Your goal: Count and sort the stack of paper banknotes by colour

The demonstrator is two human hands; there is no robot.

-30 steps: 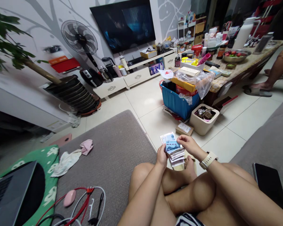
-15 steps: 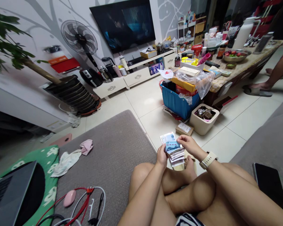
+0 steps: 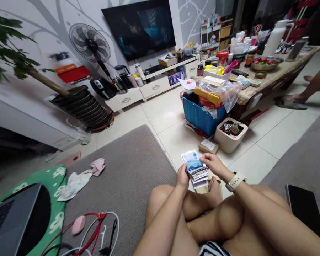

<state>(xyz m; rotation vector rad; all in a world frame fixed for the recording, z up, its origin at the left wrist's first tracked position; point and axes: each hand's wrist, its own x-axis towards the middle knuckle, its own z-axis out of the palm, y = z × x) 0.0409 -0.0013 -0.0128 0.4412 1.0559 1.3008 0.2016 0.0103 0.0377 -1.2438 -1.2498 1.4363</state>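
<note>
the left hand [image 3: 182,176] is closed around a stack of cards and paper slips [image 3: 198,175], gripping its left side, held above the crossed legs at the front edge of the grey sofa [image 3: 128,170]. the right hand [image 3: 214,164], with a white watch [image 3: 236,181] on its wrist, pinches the right edge of the blue card [image 3: 194,165] on top of the stack. on the tiled floor beyond lie a small cardboard box [image 3: 208,145], a beige bin [image 3: 230,137] and a blue crate [image 3: 202,115]. a dark phone [image 3: 305,209] lies on the sofa to the right; a pink mouse [image 3: 78,224] and a laptop [image 3: 13,220] lie to the left. another person's leg [image 3: 309,87] stands by the table [image 3: 272,76].
</note>
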